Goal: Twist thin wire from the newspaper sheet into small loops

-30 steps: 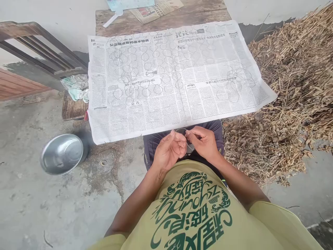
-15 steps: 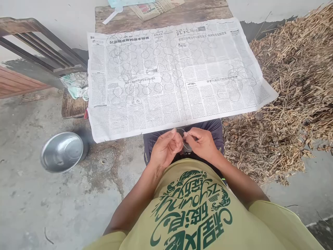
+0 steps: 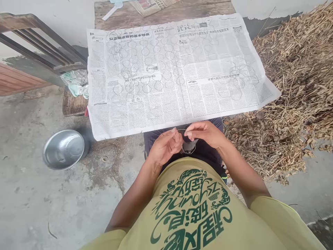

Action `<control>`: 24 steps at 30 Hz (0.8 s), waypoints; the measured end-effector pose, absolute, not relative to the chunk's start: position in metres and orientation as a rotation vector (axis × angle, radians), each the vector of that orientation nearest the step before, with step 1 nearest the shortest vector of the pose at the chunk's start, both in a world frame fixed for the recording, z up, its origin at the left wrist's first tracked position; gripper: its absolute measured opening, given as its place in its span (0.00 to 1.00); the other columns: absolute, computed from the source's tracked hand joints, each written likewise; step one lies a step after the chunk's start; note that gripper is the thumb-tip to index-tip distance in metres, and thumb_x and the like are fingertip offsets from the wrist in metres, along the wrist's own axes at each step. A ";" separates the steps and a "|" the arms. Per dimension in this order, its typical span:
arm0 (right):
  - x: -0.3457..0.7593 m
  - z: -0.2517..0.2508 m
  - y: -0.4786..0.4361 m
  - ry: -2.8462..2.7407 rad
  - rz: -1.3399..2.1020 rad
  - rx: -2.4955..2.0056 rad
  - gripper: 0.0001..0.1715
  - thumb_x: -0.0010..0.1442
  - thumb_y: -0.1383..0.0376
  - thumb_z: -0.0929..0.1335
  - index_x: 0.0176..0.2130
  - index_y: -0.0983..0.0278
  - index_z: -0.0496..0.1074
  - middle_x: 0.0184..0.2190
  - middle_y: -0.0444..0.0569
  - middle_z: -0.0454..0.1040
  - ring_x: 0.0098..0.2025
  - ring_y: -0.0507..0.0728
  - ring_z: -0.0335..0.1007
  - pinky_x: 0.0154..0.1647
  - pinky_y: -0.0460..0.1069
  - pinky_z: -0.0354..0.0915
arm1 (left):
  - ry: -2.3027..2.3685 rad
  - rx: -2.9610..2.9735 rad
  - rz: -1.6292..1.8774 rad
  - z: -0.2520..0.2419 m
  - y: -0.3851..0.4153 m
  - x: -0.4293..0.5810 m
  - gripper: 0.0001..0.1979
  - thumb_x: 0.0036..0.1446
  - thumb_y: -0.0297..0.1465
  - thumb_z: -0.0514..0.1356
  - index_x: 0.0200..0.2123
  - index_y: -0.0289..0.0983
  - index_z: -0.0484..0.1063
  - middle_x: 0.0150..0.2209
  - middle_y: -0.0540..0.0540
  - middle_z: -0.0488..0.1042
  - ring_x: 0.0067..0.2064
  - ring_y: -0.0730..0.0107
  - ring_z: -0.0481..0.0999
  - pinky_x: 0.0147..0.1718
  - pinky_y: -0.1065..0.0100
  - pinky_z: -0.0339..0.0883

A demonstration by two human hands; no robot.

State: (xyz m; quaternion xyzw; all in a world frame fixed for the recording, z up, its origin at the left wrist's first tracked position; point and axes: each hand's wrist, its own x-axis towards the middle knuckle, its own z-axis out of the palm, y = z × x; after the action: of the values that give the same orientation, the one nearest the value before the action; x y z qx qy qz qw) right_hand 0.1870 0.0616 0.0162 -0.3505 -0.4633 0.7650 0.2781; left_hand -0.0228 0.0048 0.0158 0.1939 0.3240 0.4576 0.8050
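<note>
Over my lap, a thin wire loop hangs between my two hands, curved into a ring with a pinched waist. My left hand pinches its left side between thumb and fingertips, the other fingers curled. On the upper right, my right hand holds the wire between thumb and forefinger. Just beyond my hands lies a large printed newspaper sheet, bearing several similar thin wire shapes in rows and a looser cluster at the right. The exact grip points are partly hidden by my fingers.
The newspaper covers most of a wooden table, with a folded paper at its far edge. A wooden chair holding a plastic bag stands left. A metal basin sits on the floor; dry stalks are heaped right.
My right hand has turned and lifted slightly, its fingers now more extended along the wire. The wire loop shows larger and rounder below it. My left hand has hardly moved.
</note>
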 end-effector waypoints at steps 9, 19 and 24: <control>0.189 0.001 0.065 -1.005 2.345 -0.784 0.16 0.55 0.59 0.85 0.34 0.64 0.82 0.27 0.44 0.83 0.28 0.49 0.77 0.34 0.44 0.73 | 0.711 0.393 0.959 0.019 0.000 -0.020 0.20 0.61 0.40 0.74 0.26 0.34 0.73 0.21 0.52 0.68 0.19 0.81 0.61 0.18 0.77 0.55; 0.183 0.001 0.054 -1.089 2.389 -0.866 0.17 0.55 0.55 0.85 0.32 0.64 0.83 0.30 0.48 0.86 0.32 0.53 0.82 0.34 0.47 0.75 | 0.900 0.436 0.875 0.019 0.001 -0.025 0.21 0.61 0.44 0.74 0.29 0.33 0.78 0.20 0.55 0.64 0.17 0.85 0.56 0.17 0.79 0.49; 0.192 0.003 0.060 -1.257 2.247 -0.936 0.14 0.59 0.55 0.83 0.38 0.61 0.87 0.35 0.47 0.86 0.36 0.51 0.79 0.40 0.47 0.73 | 0.990 0.487 0.861 0.017 -0.002 -0.029 0.22 0.58 0.47 0.76 0.31 0.34 0.80 0.26 0.51 0.71 0.20 0.85 0.62 0.17 0.78 0.47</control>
State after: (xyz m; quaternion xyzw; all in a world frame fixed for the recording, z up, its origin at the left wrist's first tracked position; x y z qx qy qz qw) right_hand 0.1916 0.0604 0.0025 -0.3349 -0.4496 0.8036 0.1998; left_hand -0.0289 -0.0017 0.0166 0.2241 0.4554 0.3961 0.7652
